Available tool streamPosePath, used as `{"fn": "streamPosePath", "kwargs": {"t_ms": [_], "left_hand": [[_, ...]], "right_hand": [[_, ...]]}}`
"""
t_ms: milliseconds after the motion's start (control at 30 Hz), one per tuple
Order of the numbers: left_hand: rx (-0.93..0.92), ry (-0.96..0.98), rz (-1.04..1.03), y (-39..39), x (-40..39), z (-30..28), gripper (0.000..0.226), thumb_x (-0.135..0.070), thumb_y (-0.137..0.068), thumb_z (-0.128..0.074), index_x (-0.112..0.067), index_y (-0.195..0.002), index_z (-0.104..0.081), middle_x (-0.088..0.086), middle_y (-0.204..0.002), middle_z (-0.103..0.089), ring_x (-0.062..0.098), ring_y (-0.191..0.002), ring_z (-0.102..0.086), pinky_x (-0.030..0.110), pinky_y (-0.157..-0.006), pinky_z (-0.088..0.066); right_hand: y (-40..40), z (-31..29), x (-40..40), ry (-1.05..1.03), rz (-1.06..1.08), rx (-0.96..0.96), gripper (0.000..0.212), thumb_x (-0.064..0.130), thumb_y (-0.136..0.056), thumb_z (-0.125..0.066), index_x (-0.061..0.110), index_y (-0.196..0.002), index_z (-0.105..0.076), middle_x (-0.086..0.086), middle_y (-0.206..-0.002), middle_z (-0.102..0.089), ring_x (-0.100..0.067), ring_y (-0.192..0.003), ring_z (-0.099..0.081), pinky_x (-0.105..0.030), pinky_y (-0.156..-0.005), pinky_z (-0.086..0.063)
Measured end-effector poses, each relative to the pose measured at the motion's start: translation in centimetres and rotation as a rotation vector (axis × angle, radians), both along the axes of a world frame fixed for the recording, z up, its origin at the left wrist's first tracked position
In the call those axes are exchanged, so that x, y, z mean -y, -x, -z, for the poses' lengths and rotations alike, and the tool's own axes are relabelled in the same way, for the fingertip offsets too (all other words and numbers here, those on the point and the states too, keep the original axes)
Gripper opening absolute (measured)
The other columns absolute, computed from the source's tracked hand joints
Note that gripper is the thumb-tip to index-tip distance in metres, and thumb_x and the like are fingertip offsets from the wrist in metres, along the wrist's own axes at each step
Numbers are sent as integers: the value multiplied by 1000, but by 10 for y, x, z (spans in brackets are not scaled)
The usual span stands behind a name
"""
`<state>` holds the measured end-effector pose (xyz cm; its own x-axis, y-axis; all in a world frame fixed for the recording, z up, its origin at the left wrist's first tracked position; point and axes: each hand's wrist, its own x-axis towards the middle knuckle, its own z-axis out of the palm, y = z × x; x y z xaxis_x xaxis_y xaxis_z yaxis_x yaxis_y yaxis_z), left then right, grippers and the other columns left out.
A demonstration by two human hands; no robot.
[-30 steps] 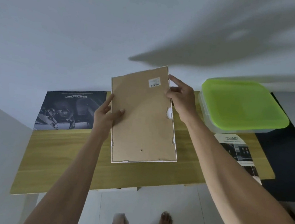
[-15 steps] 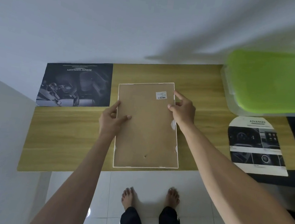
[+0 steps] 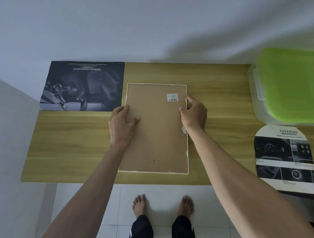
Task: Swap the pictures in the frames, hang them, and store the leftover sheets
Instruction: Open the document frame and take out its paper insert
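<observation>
Brown backing board up, the frame (image 3: 158, 128) lies face down at the centre of the picture on the desk (image 3: 223, 99), its long axis running from the wall toward the person. Left hand (image 3: 122, 126) grips the left edge, thumb on the board; right hand (image 3: 194, 113) pinches the right edge near the far corner. I judge the right hand nearer the side clips (image 3: 184, 129), which must open first.

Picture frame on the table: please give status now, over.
Left hand and right hand grip picture frame edges. Frame face-down on table, backing still in. Nothing in the way.
</observation>
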<state>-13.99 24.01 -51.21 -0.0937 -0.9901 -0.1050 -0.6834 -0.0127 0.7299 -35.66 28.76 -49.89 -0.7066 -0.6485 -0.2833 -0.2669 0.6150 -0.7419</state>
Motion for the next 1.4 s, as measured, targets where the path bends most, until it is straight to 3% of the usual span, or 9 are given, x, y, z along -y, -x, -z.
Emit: {"fn": "streamPosePath", "kwargs": {"t_ms": [100, 433, 500, 567, 633, 767, 933, 1200, 1400], "left_hand": [[52, 21, 6, 4, -3, 4, 59, -22, -85, -77, -3, -137, -58, 14, -137, -58, 31, -125, -53, 35, -106, -40], [112, 3, 160, -18, -12, 1, 77, -31, -83, -78, -7, -148, -44, 16, -132, -58, 35, -123, -52, 43, -104, -42], [125, 2, 203, -26, -22, 0, 85, -41, -80, -79, -10, -150, -41, 15, -136, -56, 35, -126, -49, 44, -106, -41], [189, 19, 243, -33, -34, -2, 101, -64, -73, -71, -16, -154, -34, 9, -141, -53, 32, -129, -46, 45, -107, -38], [270, 36, 293, -41, -44, -2, 123, -87, -61, -57, -18, -157, -24, 5, -150, -45, 29, -137, -39, 47, -110, -34], [334, 25, 516, -57, -63, 8, 159, -106, -44, -44, -6, -158, 5, 12, -168, 0, 27, -156, 2, 49, -125, -8], [452, 50, 653, -63, -68, 12, 176, -107, -32, -48, 2, -154, 15, 21, -165, 14, 34, -153, 14, 51, -125, -1], [456, 44, 646, -63, -71, 8, 175, -107, -34, -46, 5, -154, 12, 23, -165, 10, 35, -154, 10, 50, -126, -1], [459, 49, 629, -61, -71, 6, 175, -105, -33, -51, 6, -154, 11, 23, -165, 7, 35, -154, 8, 48, -126, 0]], "right_hand": [[-4, 4, 3, -48, 30, -22, 47, 17, -79, -67, 33, -122, -69, -4, -97, -71, -27, -94, -67, -37, -82, -56], [-32, -21, -25, -146, -18, -141, 42, 15, -90, -62, 22, -131, -63, -9, -117, -64, -30, -110, -61, -36, -86, -52], [-42, -23, -35, -182, -42, -181, 39, 15, -92, -60, 21, -131, -62, -10, -117, -64, -31, -111, -60, -40, -88, -53], [-52, -24, -44, -218, -54, -231, 38, 16, -93, -60, 21, -130, -62, -11, -117, -63, -33, -111, -60, -44, -89, -53], [-60, -25, -52, -237, -65, -274, 37, 16, -92, -61, 20, -129, -62, -13, -117, -63, -35, -111, -60, -45, -89, -53], [-69, -26, -61, -259, -99, -297, 39, 18, -92, -65, 18, -130, -61, -14, -118, -63, -38, -115, -58, -46, -91, -51], [-71, -26, -59, -334, -159, -289, 38, 28, -93, -66, 23, -129, -59, -13, -124, -58, -37, -123, -49, -48, -96, -43], [-62, -34, -56, -363, -125, -259, 42, 38, -91, -68, 35, -131, -58, -7, -129, -61, -35, -126, -43, -45, -98, -37], [-63, -39, -57, -341, -126, -330, 38, 36, -92, -68, 30, -129, -59, -8, -125, -63, -37, -124, -47, -47, -98, -37]]}}
